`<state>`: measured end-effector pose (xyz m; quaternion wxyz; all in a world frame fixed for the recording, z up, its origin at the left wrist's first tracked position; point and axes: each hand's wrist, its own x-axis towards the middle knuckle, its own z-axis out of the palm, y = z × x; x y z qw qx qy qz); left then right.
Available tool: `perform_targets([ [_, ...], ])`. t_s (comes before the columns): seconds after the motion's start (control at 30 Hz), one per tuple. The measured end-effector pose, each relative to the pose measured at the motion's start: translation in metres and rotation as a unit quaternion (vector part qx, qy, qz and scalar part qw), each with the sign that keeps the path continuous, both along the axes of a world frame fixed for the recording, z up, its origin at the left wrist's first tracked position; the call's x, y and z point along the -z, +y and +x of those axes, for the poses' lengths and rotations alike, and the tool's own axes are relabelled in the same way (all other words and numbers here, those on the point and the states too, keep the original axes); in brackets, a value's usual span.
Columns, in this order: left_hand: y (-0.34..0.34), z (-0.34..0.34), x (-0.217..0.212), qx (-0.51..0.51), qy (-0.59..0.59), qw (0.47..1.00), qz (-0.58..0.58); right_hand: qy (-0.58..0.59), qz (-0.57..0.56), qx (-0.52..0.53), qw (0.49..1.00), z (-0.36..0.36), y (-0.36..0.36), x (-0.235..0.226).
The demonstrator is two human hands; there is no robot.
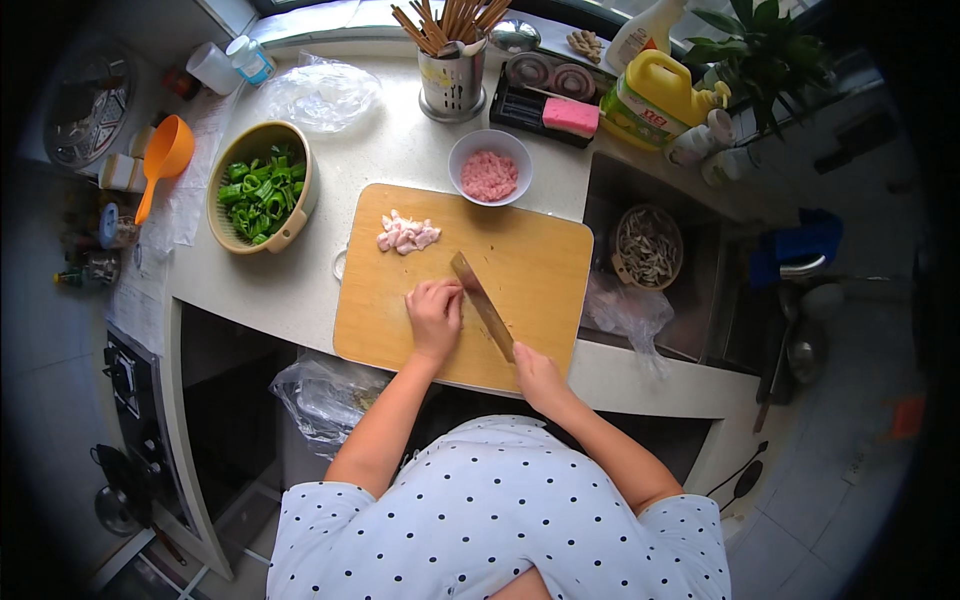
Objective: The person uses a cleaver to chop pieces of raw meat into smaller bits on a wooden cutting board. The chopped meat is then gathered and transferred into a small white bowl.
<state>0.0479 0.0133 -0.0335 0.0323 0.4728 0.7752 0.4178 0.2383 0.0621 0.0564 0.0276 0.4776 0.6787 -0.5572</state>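
On wooden cutting board (520, 260), your right hand (535, 372) grips knife (480, 300) handle; blade's long axis runs diagonally, tip pointing up-left. Left hand (435, 312), fingers curled, presses board just beside blade. Cut meat pile (406, 234) lies near far edge.

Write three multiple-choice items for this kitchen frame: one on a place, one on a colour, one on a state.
1. Where does the small pile of pale cut meat pieces lie?
A. In the sink
B. On the rectangular wooden cutting board, near its far left corner
C. In the white bowl

2. What colour is the plastic scoop left of the colander of chopped green peppers?
A. Orange
B. Blue
C. Black

3. What is the right hand doing?
A. Resting open on the counter
B. Lifting the yellow bottle
C. Its grip is shut on the handle of the broad kitchen knife

Answers: 1 B, the pile sits on the board's bare wood; 2 A, the scoop is plainly orange; 3 C, the knife runs from that hand beside the left hand.
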Motion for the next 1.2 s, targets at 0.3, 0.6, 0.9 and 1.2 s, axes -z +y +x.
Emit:
perform_targets([
  [0.3, 0.001, 0.005, -0.006, -0.013, -0.002, 1.0, 0.014, 0.003, 0.039, -0.016, 0.999, -0.001, 0.017, -0.027],
  [0.6, 0.004, 0.001, -0.007, 0.039, 0.034, 0.999, -0.017, -0.017, 0.084, -0.044, 0.995, -0.008, 0.006, -0.012],
  [0.9, 0.003, -0.002, -0.008, 0.085, 0.051, 0.995, -0.028, 0.022, 0.088, 0.008, 0.996, -0.042, 0.011, 0.016],
  [1.2, -0.014, 0.002, 0.002, 0.029, -0.087, 0.994, 0.067, 0.024, 0.01, 0.054, 0.998, -0.012, 0.021, 0.004],
])
